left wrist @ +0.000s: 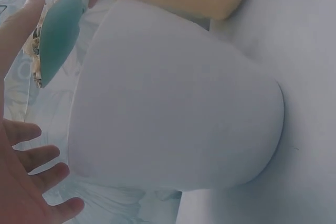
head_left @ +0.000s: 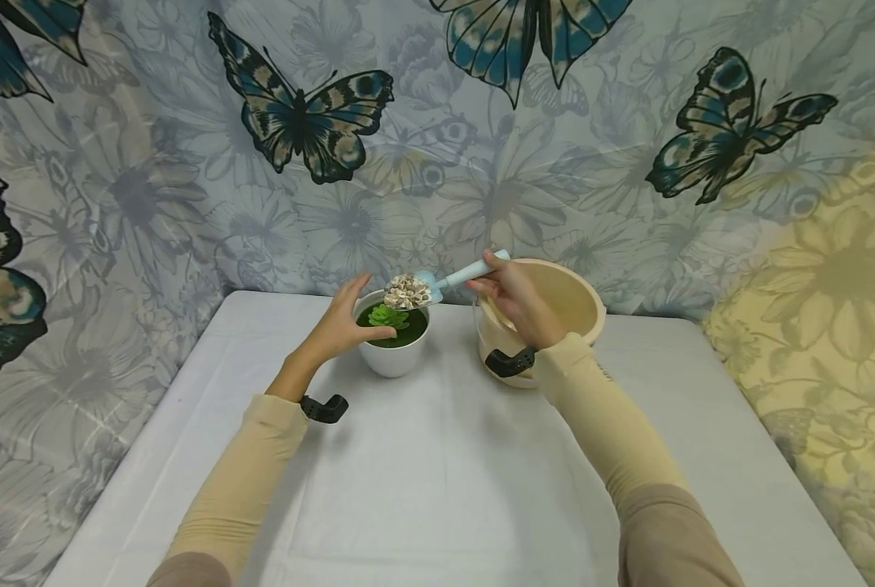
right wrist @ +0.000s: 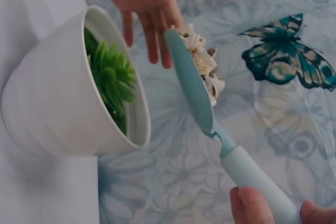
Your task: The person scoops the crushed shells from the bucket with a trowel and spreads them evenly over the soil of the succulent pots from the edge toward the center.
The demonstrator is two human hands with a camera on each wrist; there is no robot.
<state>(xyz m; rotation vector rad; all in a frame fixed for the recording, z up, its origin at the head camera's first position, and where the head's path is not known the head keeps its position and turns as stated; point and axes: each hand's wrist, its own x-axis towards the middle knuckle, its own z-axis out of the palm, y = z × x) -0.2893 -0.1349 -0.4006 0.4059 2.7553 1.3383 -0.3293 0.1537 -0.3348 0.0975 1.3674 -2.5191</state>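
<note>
My right hand grips the pale handle of a light blue garden trowel. On its blade lies a heap of small whitish and brown shells or stones. The blade is level above the rim of a white flower pot, which holds a green succulent. My left hand is beside the pot's left rim, thumb and fingers spread, holding nothing. In the left wrist view the pot's side fills the middle, with the trowel's underside beyond the thumb.
A larger cream bucket stands at the back right, under my right wrist. The table has a white cloth. Butterfly-printed fabric hangs close behind the table's back edge.
</note>
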